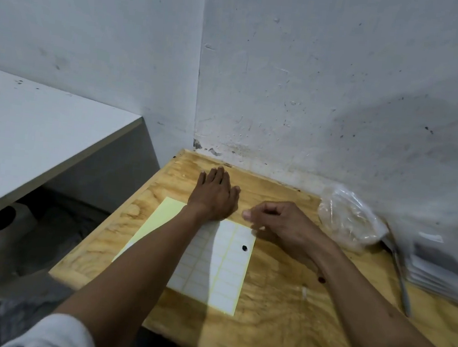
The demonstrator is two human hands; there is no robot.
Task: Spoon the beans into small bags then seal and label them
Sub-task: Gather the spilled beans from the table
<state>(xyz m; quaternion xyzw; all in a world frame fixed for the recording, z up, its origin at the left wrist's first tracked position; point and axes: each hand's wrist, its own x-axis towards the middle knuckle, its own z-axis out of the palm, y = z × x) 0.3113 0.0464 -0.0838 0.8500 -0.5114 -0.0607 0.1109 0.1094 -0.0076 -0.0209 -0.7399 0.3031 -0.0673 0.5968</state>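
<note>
A sheet of white labels [225, 272] lies on the wooden table [275, 335], partly under my left forearm. My left hand [215, 194] lies flat with straight fingers on the table just beyond the sheet's far edge. My right hand [279, 222] hovers over the sheet's far right corner with fingers curled and thumb against forefinger; whether a label is pinched there cannot be made out. One dark bean [244, 248] sits on the sheet, another bean [322, 279] on the wood by my right wrist. A clear plastic bag [348, 218] lies against the wall.
A stack of clear small bags [439, 271] sits at the table's right edge by the wall, with a grey spoon handle [401, 281] lying in front of it. A white shelf [41, 129] stands to the left, with a gap down to the floor between.
</note>
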